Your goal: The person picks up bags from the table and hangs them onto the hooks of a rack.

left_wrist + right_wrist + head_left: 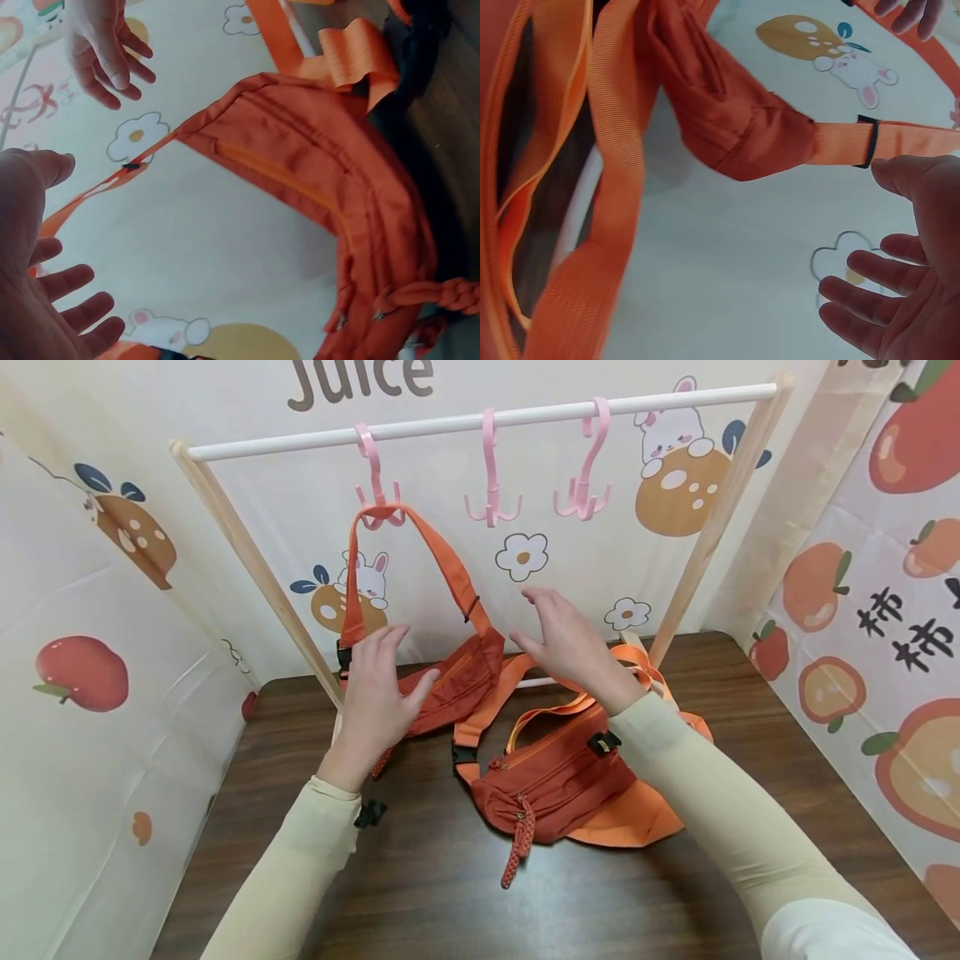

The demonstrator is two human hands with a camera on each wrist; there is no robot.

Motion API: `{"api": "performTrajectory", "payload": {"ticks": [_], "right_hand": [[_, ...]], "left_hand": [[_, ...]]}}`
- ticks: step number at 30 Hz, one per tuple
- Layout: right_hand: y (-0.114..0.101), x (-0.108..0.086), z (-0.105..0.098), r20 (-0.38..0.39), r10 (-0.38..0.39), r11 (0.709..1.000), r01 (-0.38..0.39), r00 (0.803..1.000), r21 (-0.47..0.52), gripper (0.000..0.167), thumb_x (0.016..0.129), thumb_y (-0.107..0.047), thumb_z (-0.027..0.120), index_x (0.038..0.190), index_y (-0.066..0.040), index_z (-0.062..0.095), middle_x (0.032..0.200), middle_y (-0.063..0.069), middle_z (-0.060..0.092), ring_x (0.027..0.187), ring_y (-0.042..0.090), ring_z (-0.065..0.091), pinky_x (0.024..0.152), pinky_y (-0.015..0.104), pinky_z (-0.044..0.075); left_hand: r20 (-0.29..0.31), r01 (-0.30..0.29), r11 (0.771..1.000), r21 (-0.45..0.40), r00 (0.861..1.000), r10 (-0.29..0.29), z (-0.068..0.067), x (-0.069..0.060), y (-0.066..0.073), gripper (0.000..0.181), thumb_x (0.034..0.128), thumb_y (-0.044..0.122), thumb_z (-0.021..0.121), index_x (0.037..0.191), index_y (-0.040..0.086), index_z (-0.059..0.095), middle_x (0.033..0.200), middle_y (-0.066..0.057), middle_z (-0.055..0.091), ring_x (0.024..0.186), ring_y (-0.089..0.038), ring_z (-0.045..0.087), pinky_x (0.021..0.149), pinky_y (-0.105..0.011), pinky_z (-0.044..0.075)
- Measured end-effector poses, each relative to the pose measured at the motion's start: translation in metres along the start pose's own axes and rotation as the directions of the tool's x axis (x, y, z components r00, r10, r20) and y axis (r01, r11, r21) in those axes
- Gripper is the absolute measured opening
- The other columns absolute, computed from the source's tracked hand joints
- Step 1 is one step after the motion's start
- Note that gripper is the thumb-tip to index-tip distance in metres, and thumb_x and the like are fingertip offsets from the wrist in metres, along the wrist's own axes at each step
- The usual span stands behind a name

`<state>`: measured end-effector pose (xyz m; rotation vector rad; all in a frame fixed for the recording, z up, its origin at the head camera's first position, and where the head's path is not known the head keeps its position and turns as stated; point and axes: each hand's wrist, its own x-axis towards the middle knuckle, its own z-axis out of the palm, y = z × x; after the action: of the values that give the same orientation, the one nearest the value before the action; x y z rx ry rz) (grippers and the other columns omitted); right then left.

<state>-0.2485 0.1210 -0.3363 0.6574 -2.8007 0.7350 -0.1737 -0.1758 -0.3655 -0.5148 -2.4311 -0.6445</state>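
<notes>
A rust-red waist bag (468, 677) hangs by its orange strap (444, 558) from the leftmost pink hook (372, 460), its body low over the tabletop. In front of its left part is my left hand (375, 693), fingers loosely extended and holding nothing. My right hand (566, 639) hovers to the right of the strap, fingers spread; the right wrist view shows its thumb close to the strap's black slider (868, 142). Under my right forearm a second rust-red waist bag (562, 777) lies on the table, partly hidden, with orange straps and a braided zipper pull (519, 843).
The white rail (442, 425) on wooden posts (258, 560) carries two more pink hooks (491, 468), both bare. Orange fabric (637, 818) lies beneath the second bag on the dark wooden table (420, 893). Printed cloth walls stand around the table.
</notes>
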Motion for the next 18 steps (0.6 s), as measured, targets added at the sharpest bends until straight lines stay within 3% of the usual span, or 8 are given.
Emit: {"api": "performTrajectory", "payload": {"ticks": [10,18], "right_hand": [[0.021,0.002,0.015,0.048,0.05,0.998,-0.048,0.998,-0.033,0.07,0.105,-0.04,0.066,0.159,-0.004,0.041,0.155,0.018,0.05,0.139,0.036,0.052,0.114,0.053,0.044],[0.034,0.005,0.029,0.08,0.083,0.994,-0.076,0.993,-0.083,0.064,0.105,-0.034,0.067,0.155,-0.001,0.045,0.148,0.022,0.054,0.125,0.039,0.061,0.105,0.053,0.05]], "left_hand": [[0.124,0.003,1.0,-0.013,0.992,-0.001,0.023,-0.013,0.003,0.071,0.0959,0.035,0.08,0.151,0.0,0.051,0.146,-0.021,0.052,0.131,-0.041,0.047,0.11,-0.058,0.041],[0.233,0.039,0.999,-0.018,0.972,-0.034,0.037,-0.023,0.005,0.073,0.0964,0.042,0.079,0.152,0.004,0.051,0.146,-0.017,0.053,0.13,-0.038,0.048,0.109,-0.056,0.043]]}}
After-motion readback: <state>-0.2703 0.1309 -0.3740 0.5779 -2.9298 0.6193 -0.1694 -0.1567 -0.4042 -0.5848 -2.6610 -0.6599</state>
